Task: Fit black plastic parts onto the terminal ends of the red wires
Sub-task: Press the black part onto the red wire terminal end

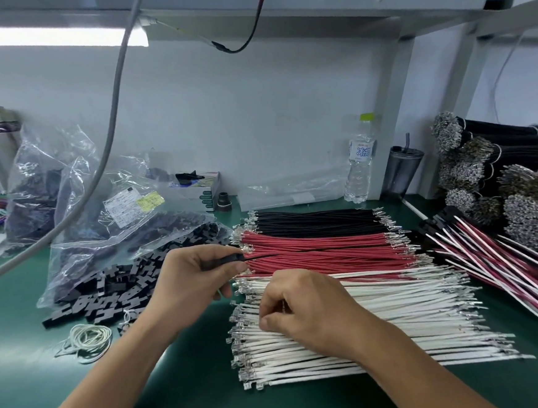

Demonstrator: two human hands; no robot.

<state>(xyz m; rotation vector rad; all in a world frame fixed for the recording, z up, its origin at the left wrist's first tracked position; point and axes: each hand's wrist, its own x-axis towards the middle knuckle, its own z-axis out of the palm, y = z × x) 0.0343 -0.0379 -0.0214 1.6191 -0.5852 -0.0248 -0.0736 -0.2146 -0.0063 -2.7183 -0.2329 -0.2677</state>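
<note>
Plainly much is left: the red wires (322,248) lie in a thick row at centre frame, terminals bare, with black wires above and white wires (383,320) below. Just left of them, the left hand (196,274) pinches a black part (230,259) with a thin black wire running out of it. Lower centre, the right hand (304,307) pinches among the white wires. Finished assemblies (491,263) seemingly lie at right; loose parts (113,290) spill from a bag at left.

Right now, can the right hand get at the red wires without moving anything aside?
Probably yes. The right hand rests on the white wires, and the red wires lie uncovered just beyond it, with nothing between.
</note>
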